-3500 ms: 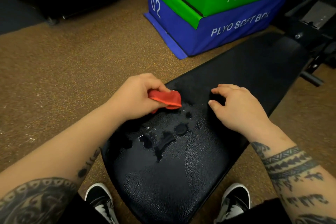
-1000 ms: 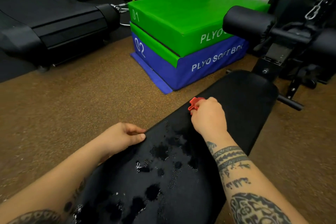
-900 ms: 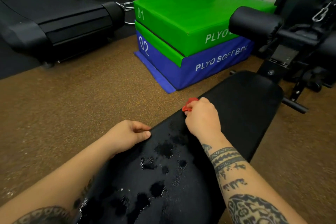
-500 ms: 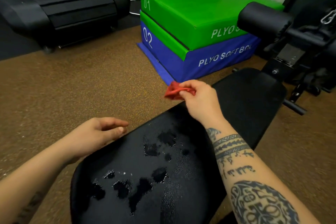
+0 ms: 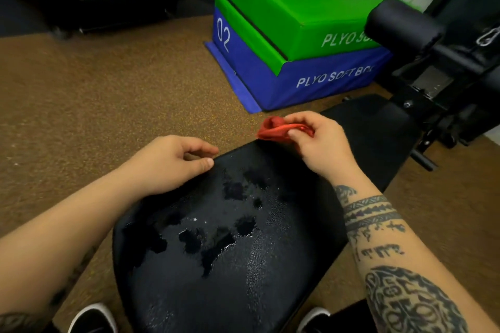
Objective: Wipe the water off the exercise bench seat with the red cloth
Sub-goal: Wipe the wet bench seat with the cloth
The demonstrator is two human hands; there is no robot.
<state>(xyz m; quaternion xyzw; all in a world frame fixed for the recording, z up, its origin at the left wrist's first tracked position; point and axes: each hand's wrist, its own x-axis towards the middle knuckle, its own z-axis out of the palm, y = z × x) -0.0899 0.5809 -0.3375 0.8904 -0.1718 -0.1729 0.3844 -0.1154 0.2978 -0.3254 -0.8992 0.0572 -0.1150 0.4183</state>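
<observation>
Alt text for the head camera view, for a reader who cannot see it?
A person's right hand pinches a crumpled red cloth at the far left edge of a black padded exercise bench seat, where water puddles lie. The left hand lies loosely curled by the seat's left edge; a green soft plyo box sits on a blue one behind.

On the near half of the padded black exercise bench seat (image 5: 284, 292), puddled water (image 5: 213, 243) is lying. Beyond it, the crumpled red cloth (image 5: 272, 131) is being held at the seat's left edge by the right hand (image 5: 322, 143); stacked green and blue foam boxes (image 5: 297, 43) are standing behind.
</observation>
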